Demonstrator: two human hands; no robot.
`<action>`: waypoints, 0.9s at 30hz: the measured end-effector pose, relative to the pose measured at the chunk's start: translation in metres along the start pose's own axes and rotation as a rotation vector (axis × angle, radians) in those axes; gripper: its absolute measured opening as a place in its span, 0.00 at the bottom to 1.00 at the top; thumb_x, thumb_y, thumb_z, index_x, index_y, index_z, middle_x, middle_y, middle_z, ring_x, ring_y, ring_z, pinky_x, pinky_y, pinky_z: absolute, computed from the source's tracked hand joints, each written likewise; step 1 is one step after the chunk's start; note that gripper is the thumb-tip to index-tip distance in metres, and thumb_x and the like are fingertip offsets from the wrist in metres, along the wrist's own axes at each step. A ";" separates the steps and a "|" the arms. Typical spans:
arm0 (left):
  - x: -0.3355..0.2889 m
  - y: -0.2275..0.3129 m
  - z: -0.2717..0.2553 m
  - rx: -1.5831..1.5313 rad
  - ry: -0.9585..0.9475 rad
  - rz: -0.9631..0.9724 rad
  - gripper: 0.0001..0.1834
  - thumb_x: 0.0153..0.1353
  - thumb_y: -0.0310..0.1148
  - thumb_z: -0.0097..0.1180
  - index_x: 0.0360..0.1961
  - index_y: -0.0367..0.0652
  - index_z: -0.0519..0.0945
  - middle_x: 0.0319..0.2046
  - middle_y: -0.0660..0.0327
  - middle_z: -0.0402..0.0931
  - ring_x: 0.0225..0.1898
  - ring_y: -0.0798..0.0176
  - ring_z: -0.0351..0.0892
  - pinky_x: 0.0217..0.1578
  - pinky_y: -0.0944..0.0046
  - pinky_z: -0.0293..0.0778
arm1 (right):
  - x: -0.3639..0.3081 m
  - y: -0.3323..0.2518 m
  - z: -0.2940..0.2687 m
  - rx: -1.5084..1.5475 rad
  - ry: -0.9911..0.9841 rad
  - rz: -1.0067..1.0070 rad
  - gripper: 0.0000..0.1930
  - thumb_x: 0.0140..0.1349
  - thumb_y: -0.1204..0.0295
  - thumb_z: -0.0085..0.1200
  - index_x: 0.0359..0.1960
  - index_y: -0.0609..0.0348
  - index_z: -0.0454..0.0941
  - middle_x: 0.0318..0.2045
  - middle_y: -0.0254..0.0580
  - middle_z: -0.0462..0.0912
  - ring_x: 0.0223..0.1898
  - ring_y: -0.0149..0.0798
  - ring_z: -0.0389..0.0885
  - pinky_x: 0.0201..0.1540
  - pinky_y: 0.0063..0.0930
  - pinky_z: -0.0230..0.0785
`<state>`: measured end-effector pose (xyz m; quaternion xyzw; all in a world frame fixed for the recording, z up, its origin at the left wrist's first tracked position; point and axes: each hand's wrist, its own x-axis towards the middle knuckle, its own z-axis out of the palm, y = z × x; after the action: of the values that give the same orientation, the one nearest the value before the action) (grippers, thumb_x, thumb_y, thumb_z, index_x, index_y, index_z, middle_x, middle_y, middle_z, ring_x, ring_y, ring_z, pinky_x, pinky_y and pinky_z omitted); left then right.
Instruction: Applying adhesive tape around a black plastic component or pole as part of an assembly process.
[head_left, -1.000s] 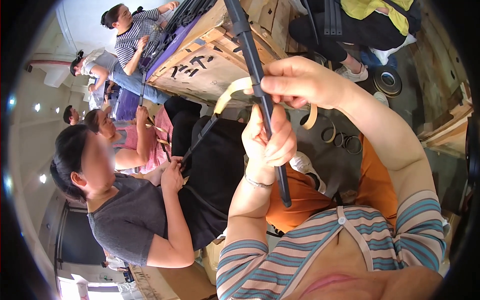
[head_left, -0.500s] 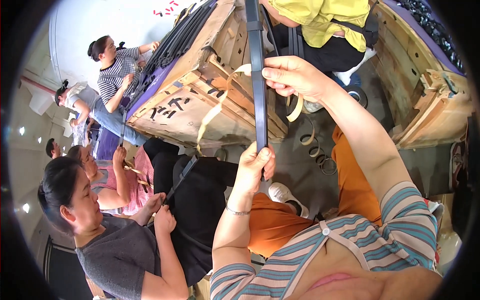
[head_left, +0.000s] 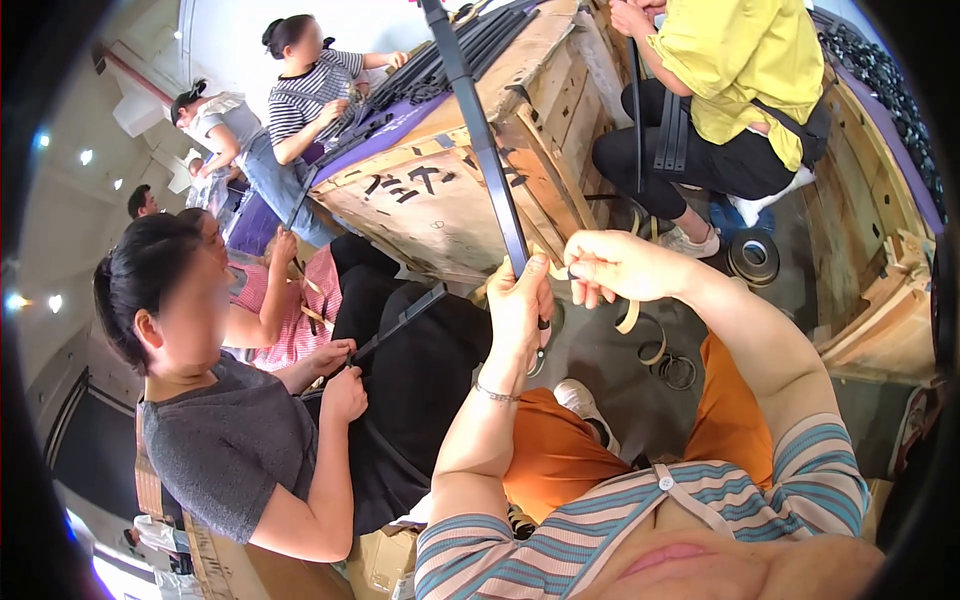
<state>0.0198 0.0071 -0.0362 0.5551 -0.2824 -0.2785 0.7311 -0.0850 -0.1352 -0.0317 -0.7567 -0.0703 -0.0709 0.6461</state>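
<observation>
My left hand [head_left: 522,300] is closed around the lower end of a long, flat black bar [head_left: 481,130], which rises up and to the left. Close to its right, my right hand [head_left: 625,266] has its fingers curled and pinched together at a thin strip of tape. A short yellowish length of that tape [head_left: 628,318] hangs below the fingers and runs down in dark, loose coils [head_left: 675,372] by the floor. How the tape meets the bar is hidden behind my left hand.
A wooden crate [head_left: 440,225] with black bars [head_left: 465,65] on top stands ahead. On the left a seated person in a grey shirt [head_left: 215,455] holds another black bar. A person in yellow [head_left: 735,75] sits ahead right; tape rolls [head_left: 752,256] lie on the floor nearby.
My right hand has come down from the upper part of the bar to beside my left hand. The bar now leans left, and the whole view has shifted.
</observation>
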 end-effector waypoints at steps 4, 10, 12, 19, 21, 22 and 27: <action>0.001 0.002 -0.004 -0.020 0.071 0.019 0.07 0.60 0.32 0.52 0.27 0.41 0.72 0.09 0.72 0.59 0.08 0.77 0.52 0.10 0.75 0.50 | -0.001 -0.001 0.001 -0.064 0.009 0.099 0.09 0.65 0.69 0.41 0.34 0.63 0.69 0.27 0.40 0.79 0.26 0.29 0.78 0.25 0.18 0.67; -0.002 -0.002 0.003 -0.015 0.074 0.029 0.07 0.59 0.31 0.53 0.27 0.42 0.72 0.09 0.71 0.60 0.08 0.78 0.53 0.09 0.75 0.51 | -0.003 -0.004 0.006 -0.050 0.029 -0.060 0.08 0.62 0.72 0.46 0.30 0.66 0.73 0.35 0.39 0.76 0.26 0.26 0.76 0.27 0.18 0.68; -0.005 -0.002 0.007 -0.013 0.052 0.014 0.07 0.60 0.31 0.52 0.26 0.41 0.72 0.10 0.70 0.63 0.08 0.78 0.55 0.09 0.77 0.51 | -0.002 -0.006 0.009 -0.065 0.101 -0.291 0.06 0.60 0.76 0.48 0.28 0.68 0.72 0.42 0.40 0.70 0.26 0.26 0.75 0.28 0.18 0.69; -0.007 0.002 0.009 0.044 -0.037 0.088 0.06 0.61 0.30 0.49 0.28 0.39 0.74 0.10 0.69 0.64 0.09 0.78 0.56 0.10 0.76 0.51 | 0.001 -0.015 0.005 0.167 0.079 -0.110 0.08 0.63 0.71 0.45 0.33 0.63 0.73 0.22 0.34 0.74 0.19 0.23 0.70 0.20 0.14 0.62; -0.008 0.007 0.007 -0.029 -0.057 0.019 0.12 0.63 0.35 0.43 0.30 0.36 0.71 0.11 0.67 0.60 0.10 0.74 0.55 0.12 0.74 0.53 | 0.000 -0.024 -0.002 0.256 0.144 -0.132 0.08 0.64 0.69 0.45 0.33 0.60 0.73 0.22 0.31 0.74 0.20 0.20 0.67 0.20 0.14 0.58; -0.008 0.006 0.005 -0.105 -0.098 -0.027 0.14 0.64 0.37 0.40 0.31 0.35 0.70 0.11 0.66 0.60 0.10 0.74 0.56 0.12 0.74 0.53 | 0.002 -0.024 -0.005 0.093 0.223 -0.167 0.09 0.64 0.69 0.45 0.33 0.61 0.73 0.21 0.31 0.73 0.22 0.20 0.66 0.22 0.14 0.59; -0.008 0.004 0.003 -0.184 -0.182 -0.118 0.22 0.66 0.43 0.29 0.32 0.34 0.69 0.12 0.64 0.61 0.11 0.71 0.56 0.13 0.72 0.55 | 0.016 -0.004 -0.013 -0.168 0.324 -0.334 0.11 0.63 0.68 0.47 0.32 0.65 0.72 0.21 0.32 0.71 0.26 0.23 0.65 0.30 0.19 0.61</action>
<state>0.0126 0.0121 -0.0327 0.4739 -0.2877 -0.3949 0.7325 -0.0701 -0.1474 -0.0223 -0.7645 -0.0835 -0.3026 0.5629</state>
